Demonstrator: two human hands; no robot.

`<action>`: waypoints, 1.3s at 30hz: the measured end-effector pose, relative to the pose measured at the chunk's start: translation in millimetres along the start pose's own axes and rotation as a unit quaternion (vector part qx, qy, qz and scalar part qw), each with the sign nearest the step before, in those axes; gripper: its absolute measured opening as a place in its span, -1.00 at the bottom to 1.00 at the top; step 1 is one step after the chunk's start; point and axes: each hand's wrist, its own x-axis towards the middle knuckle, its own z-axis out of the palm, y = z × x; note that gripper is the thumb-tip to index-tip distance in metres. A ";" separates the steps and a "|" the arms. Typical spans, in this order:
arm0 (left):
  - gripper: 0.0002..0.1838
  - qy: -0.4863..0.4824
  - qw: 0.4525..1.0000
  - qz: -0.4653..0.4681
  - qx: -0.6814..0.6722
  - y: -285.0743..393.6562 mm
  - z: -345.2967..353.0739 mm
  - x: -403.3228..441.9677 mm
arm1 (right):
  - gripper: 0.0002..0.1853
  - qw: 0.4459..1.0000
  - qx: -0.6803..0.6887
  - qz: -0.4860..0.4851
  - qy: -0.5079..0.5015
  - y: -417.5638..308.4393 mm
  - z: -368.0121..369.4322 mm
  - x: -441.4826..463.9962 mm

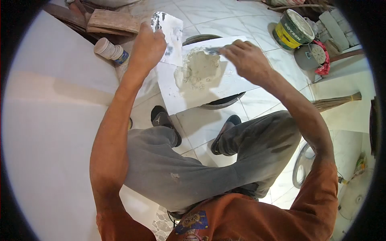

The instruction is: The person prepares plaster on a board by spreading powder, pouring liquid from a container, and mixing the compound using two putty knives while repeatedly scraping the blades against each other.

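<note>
My left hand point(149, 49) grips a flat white plate point(173, 42) with dark smears at its top, held upright over the left part of a white board point(234, 77). A patch of pale, wet paste point(200, 70) is spread on the board. Above the paste's right edge, my right hand point(247, 60) is closed on a small spreading tool point(212, 51), whose blade points left toward the paste. The board lies on a round dark tub point(225, 103), mostly hidden beneath it.
A paint bucket point(292, 30) and a grey pail point(310, 57) stand at the upper right, with a broom point(337, 102) below them. Small stacked tubs point(110, 51) and wood pieces point(113, 21) are at the upper left. My feet are below the board.
</note>
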 end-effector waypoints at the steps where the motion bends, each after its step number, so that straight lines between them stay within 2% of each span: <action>1: -0.64 -0.003 1.000 -0.009 -0.001 0.8 -0.3 0.6 | -0.67 1.000 -0.006 -0.028 0.011 -4.9 8.3 -0.1; 3: -0.64 -0.003 1.000 -0.016 -0.016 2.3 -1.4 0.5 | -0.79 0.996 -0.027 -0.080 0.007 -18.5 27.6 -1.9; 4: -0.64 -0.002 0.999 -0.014 -0.029 2.8 -1.7 -0.1 | -0.79 0.991 -0.062 -0.119 0.021 -21.3 29.2 -9.6; 6: -0.64 0.002 0.999 -0.013 -0.034 1.7 -4.8 -3.4 | -0.73 0.993 0.001 -0.116 -0.024 -13.3 19.8 -15.4; 8: -0.63 0.006 1.000 -0.010 -0.019 2.1 -10.2 -4.2 | -0.67 0.997 0.047 -0.037 -0.039 4.1 5.4 -9.7; 9: -0.63 0.004 0.999 -0.022 -0.029 0.6 -10.7 -4.0 | -0.63 0.994 0.099 0.038 -0.026 18.4 7.0 -6.7; 10: -0.62 0.002 0.999 -0.034 -0.040 -0.6 -11.8 -2.9 | -0.64 0.991 0.095 0.091 -0.004 30.4 7.1 0.9; 11: -0.61 0.001 0.998 -0.045 -0.050 -1.2 -12.7 -1.6 | -0.73 0.974 0.135 0.176 -0.034 44.9 6.7 12.9; 12: -0.62 0.002 0.997 -0.047 -0.054 -1.0 -13.2 -1.2 | -0.76 0.975 0.139 0.158 -0.067 63.3 5.9 21.9; 13: -0.63 0.002 0.997 -0.051 -0.057 -1.2 -13.3 -3.0 | -0.75 0.957 0.190 0.214 -0.050 87.1 27.2 26.0; 14: -0.64 0.003 0.997 -0.055 -0.060 -1.9 -13.9 -5.4 | -0.74 0.942 0.211 0.247 -0.078 102.9 38.2 33.2; 16: -0.63 0.013 0.996 -0.057 -0.071 -0.2 -16.8 -7.8 | -0.70 0.897 0.324 0.280 -0.106 137.3 70.1 37.8; 19: -0.62 0.012 0.996 -0.073 -0.049 13.5 -26.7 -11.0 | -0.68 0.884 0.317 0.299 -0.169 146.5 92.4 56.8; 21: -0.62 0.008 0.995 -0.087 -0.043 14.3 -30.6 -10.6 | -0.70 0.923 0.312 0.153 -0.165 147.7 119.0 70.3; 23: -0.62 0.009 0.993 -0.097 -0.059 10.8 -31.9 -9.9 | -0.72 0.882 0.362 0.241 -0.183 123.0 122.8 93.1; 26: -0.63 0.013 0.992 -0.096 -0.078 2.0 -32.4 -7.5 | -0.73 0.912 0.335 0.096 -0.215 95.8 95.9 126.3; 32: -0.62 0.013 0.990 -0.084 -0.109 2.6 -36.7 -9.3 | -0.74 0.943 0.259 0.021 -0.207 66.6 23.4 108.4; 33: -0.61 0.018 0.991 -0.086 -0.100 1.8 -37.0 -10.2 | -0.76 0.960 0.235 -0.013 -0.150 57.6 17.8 91.2; 34: -0.61 0.023 0.992 -0.087 -0.091 1.7 -37.2 -11.2 | -0.74 0.969 0.173 -0.163 -0.064 55.1 21.2 76.0; 35: -0.61 0.029 0.992 -0.088 -0.081 1.4 -37.8 -11.5 | -0.66 0.970 0.161 -0.177 -0.034 46.2 26.6 57.1; 36: -0.60 0.030 0.993 -0.081 -0.086 -0.3 -38.8 -10.9 | -0.63 0.978 0.158 -0.112 -0.077 31.3 23.2 42.1; 38: -0.59 0.031 0.993 -0.065 -0.097 -3.7 -40.1 -8.7 | -0.62 0.977 0.112 -0.178 -0.032 17.3 20.1 21.1; 39: -0.58 0.019 0.992 -0.079 -0.092 -2.8 -41.3 -7.6 | -0.62 0.979 0.112 -0.167 -0.040 19.9 15.9 21.0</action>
